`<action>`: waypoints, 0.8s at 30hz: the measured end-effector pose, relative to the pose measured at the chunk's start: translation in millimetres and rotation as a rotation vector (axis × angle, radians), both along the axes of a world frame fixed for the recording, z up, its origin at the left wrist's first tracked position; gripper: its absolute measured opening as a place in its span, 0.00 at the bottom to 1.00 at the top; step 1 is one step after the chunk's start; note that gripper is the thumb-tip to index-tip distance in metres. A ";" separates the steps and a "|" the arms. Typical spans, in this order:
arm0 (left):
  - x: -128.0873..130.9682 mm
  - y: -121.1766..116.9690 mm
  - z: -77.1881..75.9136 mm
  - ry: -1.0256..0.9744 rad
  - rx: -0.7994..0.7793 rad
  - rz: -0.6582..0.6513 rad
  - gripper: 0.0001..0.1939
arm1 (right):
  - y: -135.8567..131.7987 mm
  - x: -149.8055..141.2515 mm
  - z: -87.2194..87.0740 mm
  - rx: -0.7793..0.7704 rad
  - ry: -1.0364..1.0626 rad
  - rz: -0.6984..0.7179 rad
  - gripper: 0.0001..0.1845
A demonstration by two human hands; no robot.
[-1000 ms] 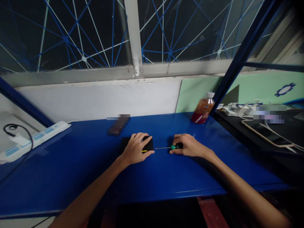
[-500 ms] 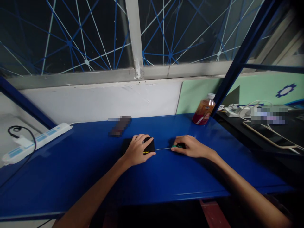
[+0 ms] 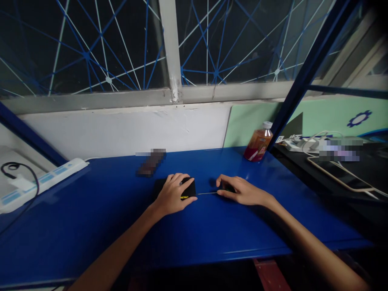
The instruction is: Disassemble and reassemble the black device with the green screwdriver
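Note:
My left hand [image 3: 176, 193] lies over a black box [image 3: 190, 186] with a small yellow mark on its near side, its fingers across the top and its thumb along the near edge. From the box's right side a thin metal screwdriver shaft [image 3: 207, 193] runs to my right hand [image 3: 239, 189]. That hand is curled round the screwdriver's handle, with the index finger lifted a little away from the thumb. The handle is mostly hidden and dark between the fingers. Whether the tip enters the box or only touches it, I cannot tell.
On the blue table [image 3: 100, 218], a blurred dark object [image 3: 151, 163] lies behind the box. A bottle of reddish drink [image 3: 258, 142] stands at the back right. A white power strip [image 3: 45, 184] lies left; a phone [image 3: 339, 173] and cables rest on the black surface to the right.
The fingers of my right hand have loosened and shifted on the screwdriver, and its green handle part no longer shows. My left hand stays on the box. The view has moved slightly.

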State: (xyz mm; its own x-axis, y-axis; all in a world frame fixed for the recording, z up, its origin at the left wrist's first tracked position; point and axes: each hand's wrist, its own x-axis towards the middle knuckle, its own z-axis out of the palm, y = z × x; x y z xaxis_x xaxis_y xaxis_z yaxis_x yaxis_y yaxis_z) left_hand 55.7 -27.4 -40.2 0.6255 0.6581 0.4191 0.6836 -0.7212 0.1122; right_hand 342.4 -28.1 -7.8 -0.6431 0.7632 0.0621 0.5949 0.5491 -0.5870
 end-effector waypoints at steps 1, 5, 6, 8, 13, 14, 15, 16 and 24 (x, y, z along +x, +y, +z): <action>0.0 0.1 -0.1 0.001 0.001 0.001 0.26 | 0.5 0.8 -0.1 0.005 -0.008 -0.004 0.15; 0.1 0.5 -0.6 0.008 0.006 0.007 0.27 | 3.7 2.6 -2.8 0.066 -0.066 -0.030 0.16; 0.0 0.4 -0.7 0.012 0.005 0.008 0.27 | 4.3 2.5 -3.6 0.084 -0.074 -0.036 0.16; -0.1 0.1 -1.0 0.017 0.000 0.012 0.27 | 4.8 1.6 -5.0 0.105 -0.083 -0.051 0.16; -0.2 -1.3 -0.6 0.018 -0.005 0.017 0.27 | 1.4 -2.6 -4.2 -0.002 -0.088 -0.020 0.15; -0.1 -1.4 -0.3 0.021 -0.005 0.015 0.27 | 0.5 -3.0 -3.1 -0.014 -0.067 -0.006 0.15; -0.1 -1.5 0.1 0.023 -0.004 0.014 0.27 | -0.1 -3.2 -2.0 -0.017 -0.041 0.001 0.14; 0.0 -1.5 0.4 0.024 -0.004 0.013 0.26 | -0.5 -3.1 -0.7 -0.015 -0.015 0.000 0.13; -0.1 -0.7 0.3 0.020 -0.002 0.008 0.27 | 6.1 3.0 -3.2 0.000 -0.033 0.002 0.16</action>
